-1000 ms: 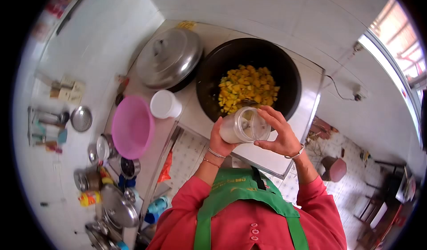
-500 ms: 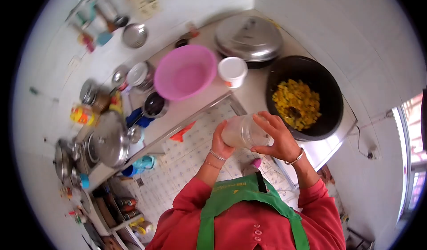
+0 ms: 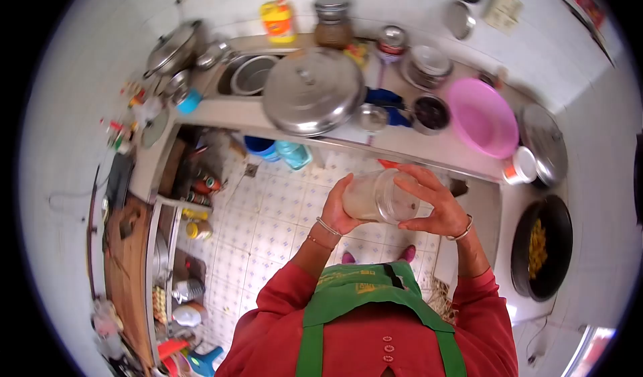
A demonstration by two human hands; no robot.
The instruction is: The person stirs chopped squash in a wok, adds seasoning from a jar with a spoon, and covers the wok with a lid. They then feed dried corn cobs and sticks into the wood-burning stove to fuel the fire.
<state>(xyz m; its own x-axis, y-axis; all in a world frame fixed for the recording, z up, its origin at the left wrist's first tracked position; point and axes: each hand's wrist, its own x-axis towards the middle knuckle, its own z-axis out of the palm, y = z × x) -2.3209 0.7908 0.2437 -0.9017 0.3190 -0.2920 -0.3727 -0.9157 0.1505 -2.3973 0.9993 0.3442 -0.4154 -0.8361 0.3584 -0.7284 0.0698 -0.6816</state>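
A cloudy see-through jar point(image 3: 367, 198) is held on its side above the floor, in front of my green apron. My left hand point(image 3: 338, 208) is wrapped round the base end of it. At the other end, the fingers and thumb of my right hand point(image 3: 437, 206) curve round the ringed rim of the jar. Whether a clear lid sits on that end I cannot tell. Something pale shows through the jar's wall.
Along the counter are a large lidded steel pot point(image 3: 311, 95), a dark-filled saucepan point(image 3: 429, 113), a pink basin point(image 3: 483, 119), a white tub point(image 3: 520, 166) and a black pot with yellow food point(image 3: 538, 249). Left stands a shelf unit with a wooden top point(image 3: 127, 263).
My view has swung left, so the black pot and basin now lie farther right and the sink and left shelves have come into sight. Both hands still hold the jar.
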